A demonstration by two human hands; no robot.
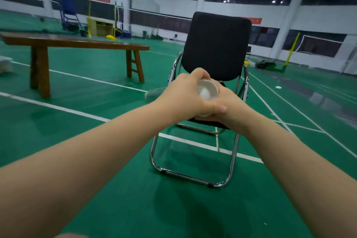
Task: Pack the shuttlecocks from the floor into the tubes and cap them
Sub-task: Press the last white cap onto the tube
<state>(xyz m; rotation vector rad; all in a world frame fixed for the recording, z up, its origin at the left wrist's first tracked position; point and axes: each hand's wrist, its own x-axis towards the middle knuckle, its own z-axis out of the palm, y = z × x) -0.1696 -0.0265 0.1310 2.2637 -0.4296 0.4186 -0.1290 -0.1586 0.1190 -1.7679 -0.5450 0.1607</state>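
Note:
Both my hands are raised together in front of a black folding chair (217,44). They grip a pale shuttlecock tube (214,87) whose open mouth faces me. Inside the mouth I see the rounded white cork of a shuttlecock (205,93). My left hand (183,96) wraps the tube from the left, fingers over the top and thumb underneath. My right hand (231,106) holds it from the right and below. The tube's body is hidden by the hands. A blurred translucent object (153,93) sticks out to the left behind my left wrist; I cannot tell what it is.
A long wooden bench (77,43) stands on the green court floor to the left. White items (5,63) lie at the far left edge. Net posts (291,48) and bags are at the back right. The chair's chrome frame (193,177) rests on the floor just ahead.

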